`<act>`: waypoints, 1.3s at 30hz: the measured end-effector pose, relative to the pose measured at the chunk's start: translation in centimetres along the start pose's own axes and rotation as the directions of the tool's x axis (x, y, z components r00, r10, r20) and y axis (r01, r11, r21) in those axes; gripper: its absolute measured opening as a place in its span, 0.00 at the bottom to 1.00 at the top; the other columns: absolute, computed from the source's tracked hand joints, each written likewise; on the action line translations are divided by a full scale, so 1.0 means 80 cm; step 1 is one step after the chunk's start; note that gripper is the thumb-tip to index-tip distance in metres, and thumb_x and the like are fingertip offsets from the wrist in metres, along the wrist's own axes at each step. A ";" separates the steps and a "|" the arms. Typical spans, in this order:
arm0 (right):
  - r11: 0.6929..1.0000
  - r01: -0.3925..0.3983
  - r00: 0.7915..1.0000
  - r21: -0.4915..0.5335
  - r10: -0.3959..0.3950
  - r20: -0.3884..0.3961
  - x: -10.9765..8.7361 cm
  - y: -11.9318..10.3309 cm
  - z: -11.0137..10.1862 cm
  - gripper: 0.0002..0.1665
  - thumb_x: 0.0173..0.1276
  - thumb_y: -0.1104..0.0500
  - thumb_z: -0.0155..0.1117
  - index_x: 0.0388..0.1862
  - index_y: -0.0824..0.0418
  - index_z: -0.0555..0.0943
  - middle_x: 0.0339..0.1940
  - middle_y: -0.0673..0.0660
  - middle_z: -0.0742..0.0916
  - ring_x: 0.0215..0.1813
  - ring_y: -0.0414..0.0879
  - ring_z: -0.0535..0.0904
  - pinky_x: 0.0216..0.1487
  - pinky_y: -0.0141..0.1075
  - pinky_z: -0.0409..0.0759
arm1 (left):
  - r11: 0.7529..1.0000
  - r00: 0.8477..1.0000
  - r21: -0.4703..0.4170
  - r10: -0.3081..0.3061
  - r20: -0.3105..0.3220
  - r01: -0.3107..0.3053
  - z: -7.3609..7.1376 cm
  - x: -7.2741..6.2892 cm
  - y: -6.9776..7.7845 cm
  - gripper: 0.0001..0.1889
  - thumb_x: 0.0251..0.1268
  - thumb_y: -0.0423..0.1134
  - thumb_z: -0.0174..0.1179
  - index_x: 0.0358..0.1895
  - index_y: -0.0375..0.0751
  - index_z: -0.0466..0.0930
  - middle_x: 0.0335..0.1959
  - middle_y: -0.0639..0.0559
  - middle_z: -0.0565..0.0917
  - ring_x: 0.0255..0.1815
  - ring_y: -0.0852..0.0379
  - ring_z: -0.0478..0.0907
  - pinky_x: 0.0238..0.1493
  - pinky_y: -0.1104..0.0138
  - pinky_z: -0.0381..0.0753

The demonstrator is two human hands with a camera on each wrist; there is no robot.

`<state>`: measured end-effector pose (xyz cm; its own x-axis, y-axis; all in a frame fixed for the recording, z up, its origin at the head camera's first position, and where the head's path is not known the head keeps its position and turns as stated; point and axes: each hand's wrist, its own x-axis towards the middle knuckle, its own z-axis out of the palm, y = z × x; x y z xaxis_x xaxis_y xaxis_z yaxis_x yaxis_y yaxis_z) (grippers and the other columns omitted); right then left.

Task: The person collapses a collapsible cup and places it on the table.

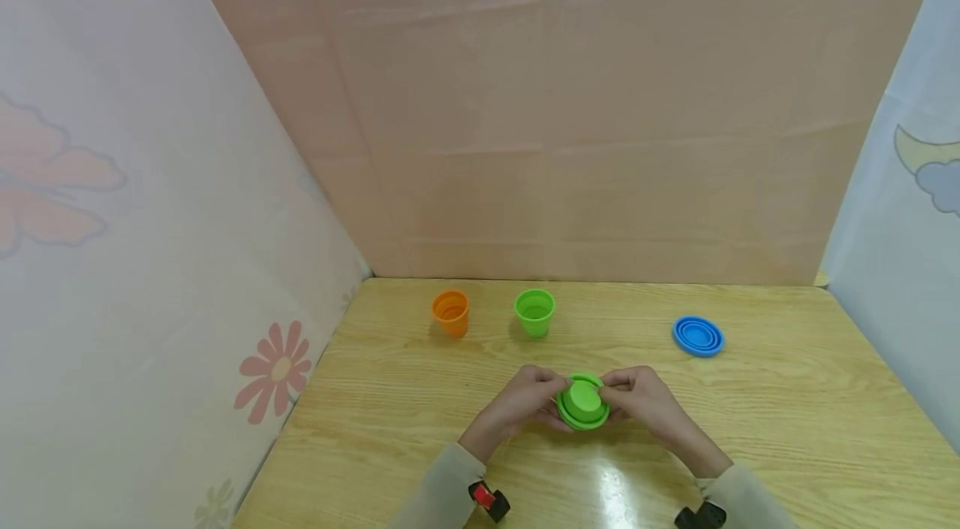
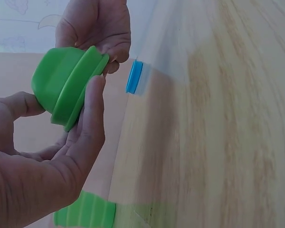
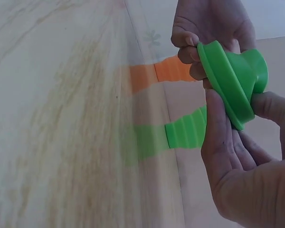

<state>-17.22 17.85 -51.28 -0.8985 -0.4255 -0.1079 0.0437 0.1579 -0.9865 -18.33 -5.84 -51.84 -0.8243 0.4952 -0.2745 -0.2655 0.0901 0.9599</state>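
Two hands on one piece, at the near middle of the counter [image 1: 390,396]. Held piece: green collapsible cup [image 1: 584,401], partly folded, turned over so that its base points up toward the head camera and its wide rim faces down. Both wrist views show it raised off the surface.

Left hand [image 1: 527,397]: grasping the left side of this cup, thumb against the body, fingers under the rim. Right hand [image 1: 645,401]: grasping the right side in like fashion, thumb on the narrow part, fingers along the rim. In the right wrist view the cup's wall looks dented in at that thumb.

Other pieces, all farther out:
- Orange cup [image 1: 451,314]: upright, extended, ribbed, far left.
- Second green cup [image 1: 535,312]: upright, extended, right of the orange one and apart from it; far side, slightly left of the held cup.
- Blue collapsible cup [image 1: 698,336]: folded flat into concentric rings, lying on the right side, well apart from the others.

Surroundings: beige sheet [image 1: 540,112] behind the far edge; pale left wall [image 1: 172,204] with flower prints; pale right wall [image 1: 892,262] with a moon and cloud. Light sleeves on both arms; dark device at each wrist, the left one bearing a red part.
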 end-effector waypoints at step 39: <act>0.947 -0.096 0.988 0.307 0.054 0.144 0.003 0.000 0.003 0.17 0.77 0.63 0.64 0.60 0.70 0.78 0.47 0.49 0.91 0.49 0.39 0.89 0.52 0.34 0.91 | 0.997 0.965 0.052 0.070 -0.253 -0.058 0.009 0.009 -0.011 0.18 0.83 0.43 0.54 0.57 0.32 0.86 0.43 0.47 0.91 0.30 0.62 0.84 0.30 0.71 0.88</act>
<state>-17.31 17.55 -51.36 -0.8226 -0.5403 -0.1772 0.2616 -0.0829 -0.9616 -18.30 -4.98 -52.86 -0.9403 0.2660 -0.2125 -0.1907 0.1056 0.9759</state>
